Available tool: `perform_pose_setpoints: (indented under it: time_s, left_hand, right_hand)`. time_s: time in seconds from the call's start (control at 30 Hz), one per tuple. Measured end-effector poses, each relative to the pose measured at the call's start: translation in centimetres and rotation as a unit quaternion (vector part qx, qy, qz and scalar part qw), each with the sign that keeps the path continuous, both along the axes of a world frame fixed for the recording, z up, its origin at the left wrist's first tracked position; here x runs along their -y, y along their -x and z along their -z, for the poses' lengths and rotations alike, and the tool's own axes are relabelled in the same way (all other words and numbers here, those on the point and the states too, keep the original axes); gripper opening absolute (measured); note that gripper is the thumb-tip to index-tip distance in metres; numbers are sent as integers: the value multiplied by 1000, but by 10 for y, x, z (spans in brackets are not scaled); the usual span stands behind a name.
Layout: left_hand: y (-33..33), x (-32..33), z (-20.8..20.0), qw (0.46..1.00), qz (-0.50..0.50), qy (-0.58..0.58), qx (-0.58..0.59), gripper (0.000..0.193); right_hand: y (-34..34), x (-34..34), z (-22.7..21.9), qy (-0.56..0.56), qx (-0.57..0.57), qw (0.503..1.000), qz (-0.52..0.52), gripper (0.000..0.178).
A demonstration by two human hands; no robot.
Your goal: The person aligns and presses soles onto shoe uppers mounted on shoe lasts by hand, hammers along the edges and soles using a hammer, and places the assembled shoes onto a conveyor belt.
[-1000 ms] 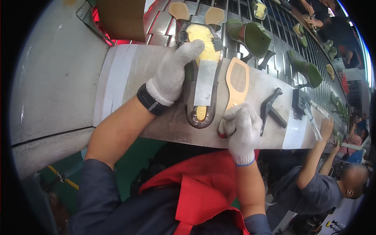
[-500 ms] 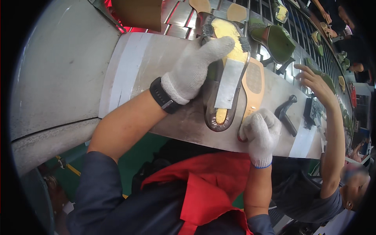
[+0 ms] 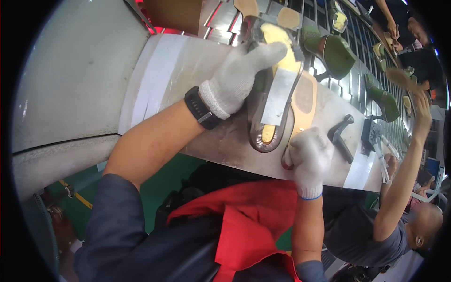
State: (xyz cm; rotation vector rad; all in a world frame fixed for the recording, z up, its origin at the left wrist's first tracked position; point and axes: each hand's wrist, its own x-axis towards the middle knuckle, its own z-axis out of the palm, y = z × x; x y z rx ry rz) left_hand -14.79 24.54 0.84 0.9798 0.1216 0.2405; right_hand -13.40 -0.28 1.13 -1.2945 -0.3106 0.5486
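A dark brown shoe upper on a last [image 3: 258, 110] lies bottom up, with a yellow underside and a grey strip along its middle. My left hand [image 3: 237, 75], in a white knit glove, is wrapped round it, thumb on the yellow part. Beside the shoe lies a tan insole [image 3: 304, 96] with a textured oval patch. Its lower end is partly hidden by my right hand [image 3: 310, 157], also gloved and somewhat blurred. The right fingers are curled together; what they hold, if anything, is hidden.
A dark hammer [image 3: 342, 138] and a black brush-like tool [image 3: 371, 134] lie on the metal worktable [image 3: 221, 152] to the right. Beyond, a slatted conveyor carries green shoe uppers [image 3: 338, 56] and tan insoles [image 3: 288, 18]. A co-worker's arm [image 3: 406, 164] reaches across at far right.
My right hand has shifted slightly left and up. The co-worker's hand has swung right, away from the near green upper, to a blurred brown piece. My left hand still grips the shoe upper.
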Motion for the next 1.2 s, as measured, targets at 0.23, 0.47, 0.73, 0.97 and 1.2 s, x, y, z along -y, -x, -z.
perform_pose_setpoints:
  time_s: [0.23,0.47,0.73,0.97,1.2]
  left_hand:
    - [-3,-4,13,999,11,46,15,47]
    - [-1,-8,10,997,18,65,26,49]
    - [-2,-4,9,992,77,87,44,44]
    - [1,2,10,999,35,-5,27,70]
    - [1,0,9,998,53,8,22,74]
  right_hand:
    - [30,9,13,281,375,866,173,36]
    - [117,88,15,189,199,943,187,18]
    - [143,92,-9,140,-249,957,50,35]
    - [21,33,3,142,41,976,158,21]
    - [37,25,12,114,65,970,206,21]
